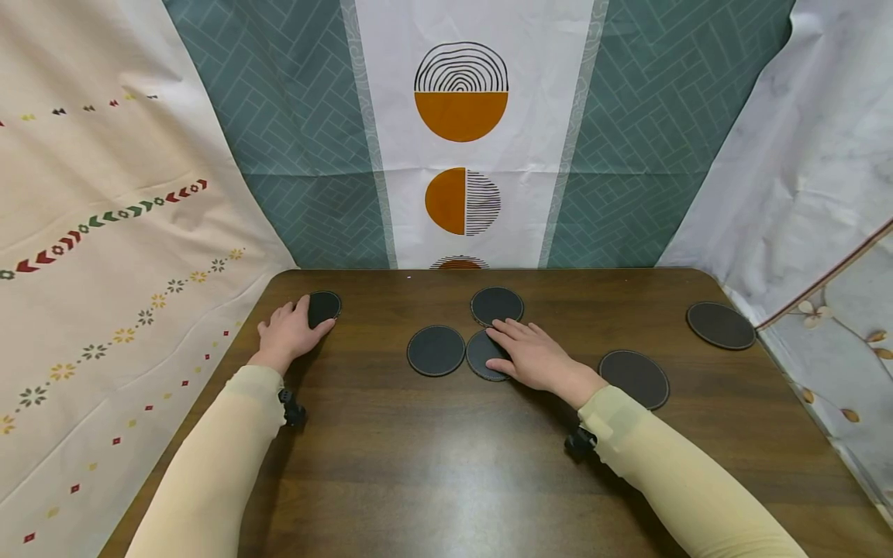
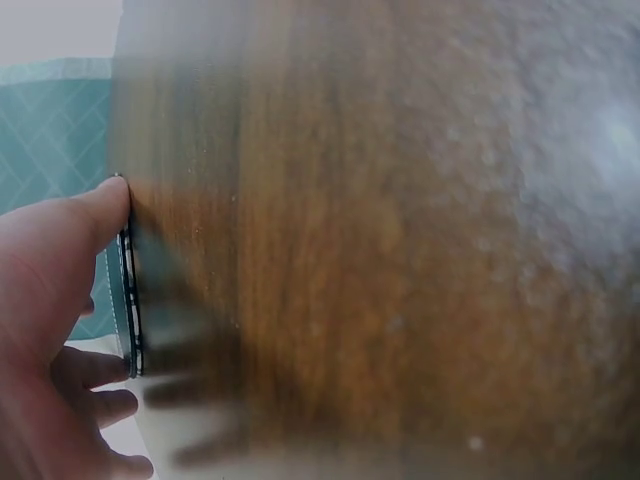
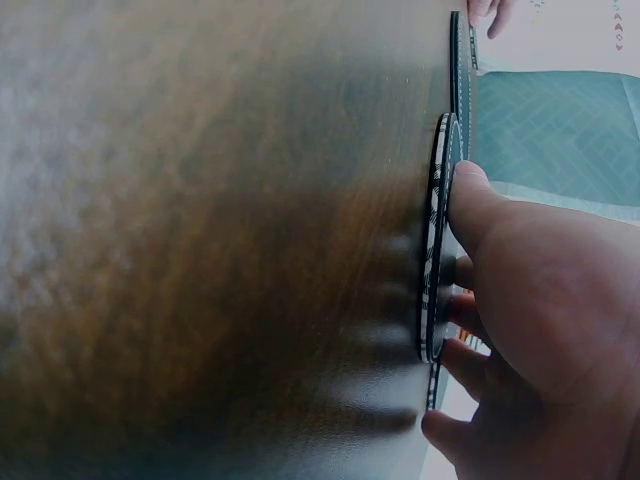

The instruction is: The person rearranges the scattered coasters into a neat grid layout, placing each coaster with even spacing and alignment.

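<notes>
At the table's far left corner, a round black coaster (image 1: pixel 323 308) lies between the spread thumb and fingers of my left hand (image 1: pixel 287 335). In the left wrist view the thumb and index finger are at opposite ends of its rim. My right hand (image 1: pixel 536 360) rests palm down on another dark coaster (image 1: pixel 481 353) near the middle, its thumb on the top face and its fingertips reaching the far edge. That coaster sits right beside a left coaster (image 1: pixel 436 351) and just below a far coaster (image 1: pixel 497 305), which the fingertips partly overlap.
One coaster (image 1: pixel 633 378) lies to the right, partly behind my right forearm. Another coaster (image 1: pixel 721 325) sits at the right edge of the brown wooden table (image 1: pixel 418 449). Patterned curtains (image 1: pixel 474 155) hang at the back and both sides. Each wrist wears a small black camera.
</notes>
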The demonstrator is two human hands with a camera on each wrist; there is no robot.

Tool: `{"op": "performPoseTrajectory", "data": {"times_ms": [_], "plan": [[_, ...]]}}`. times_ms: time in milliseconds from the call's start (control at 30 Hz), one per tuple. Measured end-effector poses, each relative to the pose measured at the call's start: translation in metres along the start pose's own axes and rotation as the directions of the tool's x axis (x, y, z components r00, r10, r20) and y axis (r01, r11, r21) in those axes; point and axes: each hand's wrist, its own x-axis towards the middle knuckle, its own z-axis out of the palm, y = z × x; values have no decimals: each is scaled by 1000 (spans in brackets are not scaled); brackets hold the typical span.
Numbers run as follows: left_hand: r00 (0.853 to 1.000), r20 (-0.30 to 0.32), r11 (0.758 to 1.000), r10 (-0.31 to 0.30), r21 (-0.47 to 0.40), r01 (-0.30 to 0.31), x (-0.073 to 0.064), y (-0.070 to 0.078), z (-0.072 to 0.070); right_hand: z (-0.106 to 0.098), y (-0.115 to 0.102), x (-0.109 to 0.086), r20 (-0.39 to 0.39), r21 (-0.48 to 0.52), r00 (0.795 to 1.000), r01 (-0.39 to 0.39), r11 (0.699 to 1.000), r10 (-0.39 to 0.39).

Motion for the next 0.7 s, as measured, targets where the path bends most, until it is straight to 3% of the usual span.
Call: {"op": "performPoseTrajectory", "data": {"times_ms": [700], "plan": [[1000,-25,1000,-7,7,7,4,0,4,2,1,0,-11,-9,1000,6,1000,-6]]}}
